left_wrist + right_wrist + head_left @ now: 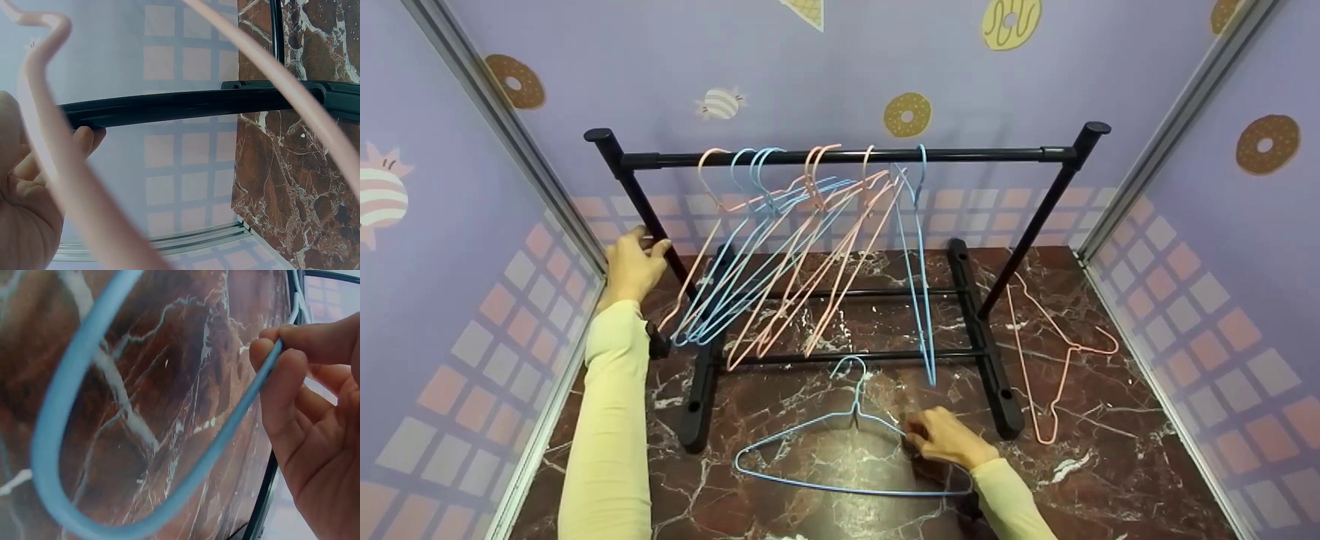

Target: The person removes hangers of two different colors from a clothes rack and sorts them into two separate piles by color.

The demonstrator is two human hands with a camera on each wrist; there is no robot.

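Note:
A blue clothes hanger (855, 491) is in front of the black clothes rack (982, 155), its hook toward the rack. My right hand (949, 437) pinches its right shoulder between thumb and fingers; the right wrist view shows this grip on the blue wire (225, 433) close up. At the rack's left upright post (649, 210), my left hand (634, 266) holds on with its fingertips. Pink hanger wire (73, 174) crosses in front of that hand in the left wrist view, partly covering it.
Several pink and blue hangers (787, 262) hang slanted on the left and middle of the bar. One blue hanger (926, 300) hangs farther right. A pink hanger (1065, 375) lies on the marbled surface (1117, 480) beside the rack's right foot (997, 382). Patterned walls (1222, 247) enclose the sides and back.

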